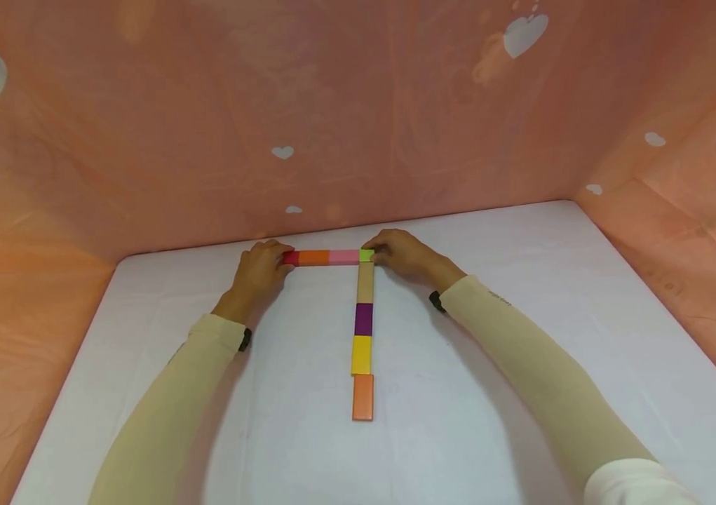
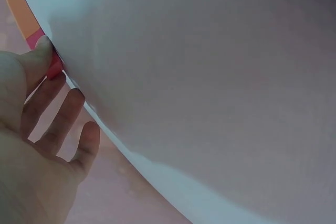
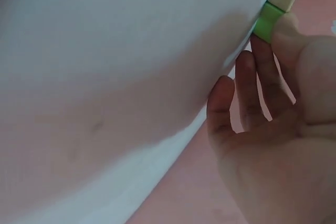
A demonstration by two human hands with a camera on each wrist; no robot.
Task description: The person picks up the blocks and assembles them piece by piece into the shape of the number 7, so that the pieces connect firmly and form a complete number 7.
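Flat coloured blocks lie on the white surface in a T-like layout. Across the far side runs a row of a red block [image 1: 291, 258], an orange block [image 1: 314, 258], a pink block [image 1: 344, 257] and a green block [image 1: 367, 255]. My left hand [image 1: 259, 272] pinches the red block at the row's left end, thumb on the near side. At the other end, my right hand [image 1: 404, 254] holds the green block between thumb and index finger, its other fingers spread loosely. Below the green block, a bare-wood block [image 1: 365, 283] begins a column towards me.
The column continues with a purple block [image 1: 364, 320], a yellow block [image 1: 361, 355] and a second orange block [image 1: 362, 398], set slightly to the right. An orange-pink cloth with white hearts [image 1: 358, 119] walls the back and sides of the white surface [image 1: 307, 435].
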